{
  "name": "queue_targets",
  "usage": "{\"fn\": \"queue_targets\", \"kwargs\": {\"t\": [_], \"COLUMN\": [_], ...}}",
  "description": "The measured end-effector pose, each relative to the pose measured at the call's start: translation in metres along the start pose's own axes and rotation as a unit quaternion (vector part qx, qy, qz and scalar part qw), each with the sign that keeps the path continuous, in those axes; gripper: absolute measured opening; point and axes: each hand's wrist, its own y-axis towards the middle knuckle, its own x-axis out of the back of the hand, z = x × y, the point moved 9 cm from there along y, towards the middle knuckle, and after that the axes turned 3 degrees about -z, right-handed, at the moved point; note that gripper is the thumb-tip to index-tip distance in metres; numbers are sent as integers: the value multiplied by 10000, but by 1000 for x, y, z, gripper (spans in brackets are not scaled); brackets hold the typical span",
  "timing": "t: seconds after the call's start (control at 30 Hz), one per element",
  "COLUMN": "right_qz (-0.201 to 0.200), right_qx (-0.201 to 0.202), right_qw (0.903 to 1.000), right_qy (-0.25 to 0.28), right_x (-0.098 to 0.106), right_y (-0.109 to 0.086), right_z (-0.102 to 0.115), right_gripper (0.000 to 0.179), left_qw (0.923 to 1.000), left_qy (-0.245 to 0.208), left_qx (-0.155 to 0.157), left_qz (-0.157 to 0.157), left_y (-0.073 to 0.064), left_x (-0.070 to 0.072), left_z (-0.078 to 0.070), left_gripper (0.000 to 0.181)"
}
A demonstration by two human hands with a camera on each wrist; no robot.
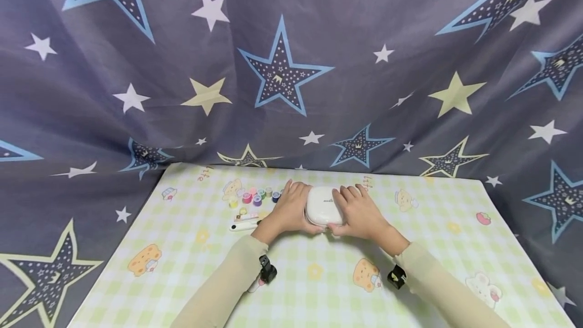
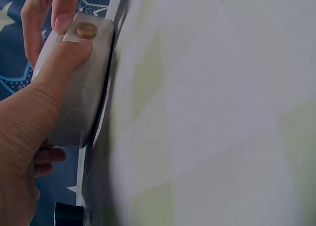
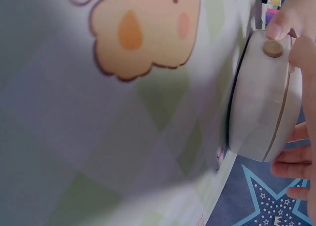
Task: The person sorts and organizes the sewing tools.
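Note:
A white rounded case [image 1: 322,209] with small dark lettering on its lid sits on the table between both hands. My left hand [image 1: 291,210] grips its left side, fingers along the far edge and thumb at the near front. My right hand [image 1: 363,216] holds the right side in the same way, its thumb close to the other one. Both wrist views show a round gold-brown button [image 2: 86,30] on the case's front wall, with a thumb beside it. The lid appears closed in the right wrist view, a thin seam running along the side.
Several colourful thread spools [image 1: 247,198] stand left of my left hand. Nearer lie a white handled tool [image 1: 243,226] with dark spots and a small flat packet [image 1: 246,217]. A checked cloth [image 1: 410,267] covers the table, with a star-patterned curtain [image 1: 355,90] behind.

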Motion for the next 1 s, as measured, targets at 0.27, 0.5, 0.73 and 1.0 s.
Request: {"fn": "queue_targets", "kwargs": {"t": [0.27,0.5,0.73,1.0], "right_qz": [46,121,104,87], "right_qx": [-93,2,-116,-29], "right_qw": [9999,9999,9998,9998], "right_qy": [63,52,103,153], "right_x": [1,1,-3,2], "right_y": [0,0,-5,1], "right_z": [-3,-7,-9,-9], "right_gripper": [91,91,91,92], "left_qw": [9993,9912,9855,9859], "left_qy": [-209,-1136,-1528,-1532], "left_qx": [79,386,426,383], "left_qz": [287,561,604,552], "left_y": [1,0,-4,-4], "left_x": [-3,-4,-4,0], "left_z": [2,10,11,14], "left_gripper": [114,119,118,114]}}
